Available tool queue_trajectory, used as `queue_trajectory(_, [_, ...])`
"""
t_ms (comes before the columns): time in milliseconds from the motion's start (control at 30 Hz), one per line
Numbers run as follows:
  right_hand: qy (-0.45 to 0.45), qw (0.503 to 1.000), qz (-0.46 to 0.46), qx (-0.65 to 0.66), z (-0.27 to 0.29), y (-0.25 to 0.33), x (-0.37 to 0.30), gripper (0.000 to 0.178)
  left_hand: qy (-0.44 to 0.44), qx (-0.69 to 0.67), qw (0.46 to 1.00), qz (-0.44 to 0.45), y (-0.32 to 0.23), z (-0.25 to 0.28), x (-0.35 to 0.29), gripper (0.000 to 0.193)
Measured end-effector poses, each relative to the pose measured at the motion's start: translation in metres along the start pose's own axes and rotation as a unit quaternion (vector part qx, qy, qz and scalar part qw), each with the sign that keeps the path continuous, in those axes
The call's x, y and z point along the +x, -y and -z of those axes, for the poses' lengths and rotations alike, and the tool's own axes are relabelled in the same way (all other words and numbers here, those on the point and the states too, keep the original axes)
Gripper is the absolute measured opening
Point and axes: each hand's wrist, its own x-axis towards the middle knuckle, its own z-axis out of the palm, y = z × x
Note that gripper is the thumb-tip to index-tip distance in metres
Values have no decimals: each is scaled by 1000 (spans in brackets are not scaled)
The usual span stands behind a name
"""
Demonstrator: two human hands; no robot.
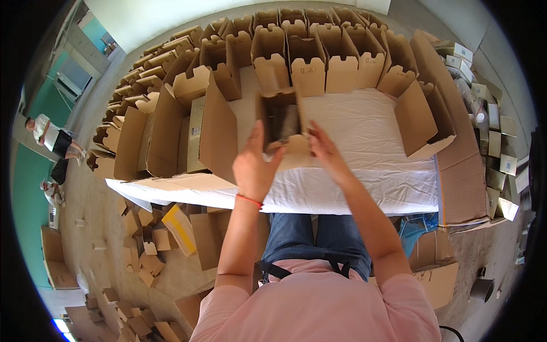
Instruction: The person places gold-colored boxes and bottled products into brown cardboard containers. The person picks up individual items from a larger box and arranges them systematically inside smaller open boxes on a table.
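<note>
Gaping brown cardboard box (283, 128), flaps up

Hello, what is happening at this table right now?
A person sitting at a table covered with a white cloth holds a small open cardboard box above it with both hands. The left hand grips the box's left side and the right hand its right side. Rows of similar folded boxes stand along the far edge, a large open carton lies to the left, and cardboard scraps are scattered on the floor.
</note>
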Motion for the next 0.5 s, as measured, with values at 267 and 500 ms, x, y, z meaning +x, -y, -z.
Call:
queue_trajectory(267, [42,988,138,-59,-94,-103,43,58,-116,76,984,-108,-22,15,-18,53])
queue_trajectory(500, [-205,869,251,-375,37,9,-18,52,-10,-113,984,-137,-21,-59,-59,41])
